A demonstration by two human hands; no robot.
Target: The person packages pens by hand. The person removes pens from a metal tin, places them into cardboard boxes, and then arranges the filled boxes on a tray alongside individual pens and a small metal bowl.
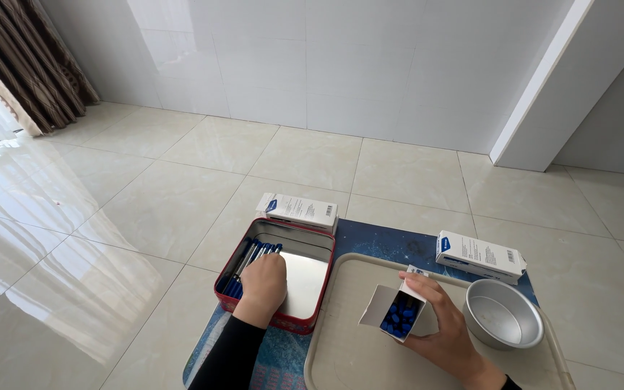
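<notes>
Fingers (272, 269) of the left hand (263, 283) lay curled over blue pens (243, 261) inside the red tin (324, 278), pressing the row toward its left wall; whether gripping one, could not tell. Right hand (438, 318), right of the tin over the beige tray (341, 339), clasped an open white carton (397, 309), tilted mouth-up, showing blue caps. Beyond the tin, two closed white boxes (300, 210); far right of it, an empty metal pan (503, 314).
</notes>
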